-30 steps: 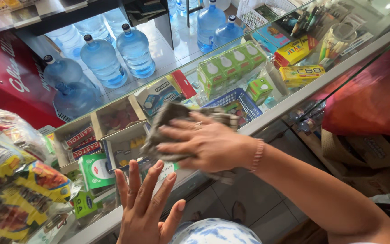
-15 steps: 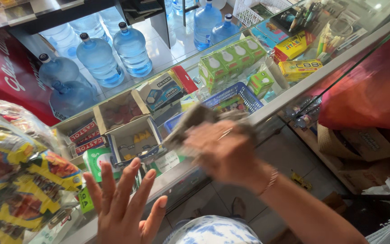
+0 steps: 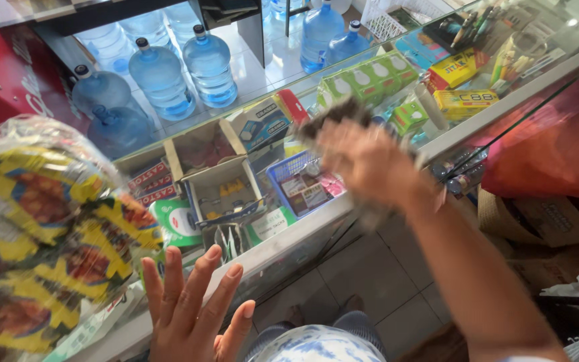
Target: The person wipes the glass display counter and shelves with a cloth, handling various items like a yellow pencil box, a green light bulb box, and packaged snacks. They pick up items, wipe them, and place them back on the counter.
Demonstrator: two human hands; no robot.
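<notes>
Glass forms the top of the shop counter [image 3: 477, 121] that fills the view, and the right hand [image 3: 363, 161] moves over it, blurred with speed. That hand is clenched around a dark cloth [image 3: 333, 112], which bunches out past the knuckles and lies against the glass. It looks soft and light, a limp rag that folds any way; a bunched fistful in the palm seems the surest hold, since a loose corner would only flap.

Nearer the body, the left hand [image 3: 192, 312] rests on the counter's near edge with its fingers spread and flat, holding nothing.

Under the glass beneath the right hand sit a blue basket [image 3: 296, 184] of small packets and, just beyond it, green cartons [image 3: 363, 77] in a row. Between the two hands lie open cardboard boxes [image 3: 219, 191] (their contents are too small to tell). To the outer side of the left hand, almost touching it, hang yellow snack packets [image 3: 41, 234] in clear plastic. Farther off, beyond the counter, blue water jugs [image 3: 162, 77] stand on a tiled floor. To the right of the right arm, a red bag [image 3: 557, 147] shows through the counter's glass side.
</notes>
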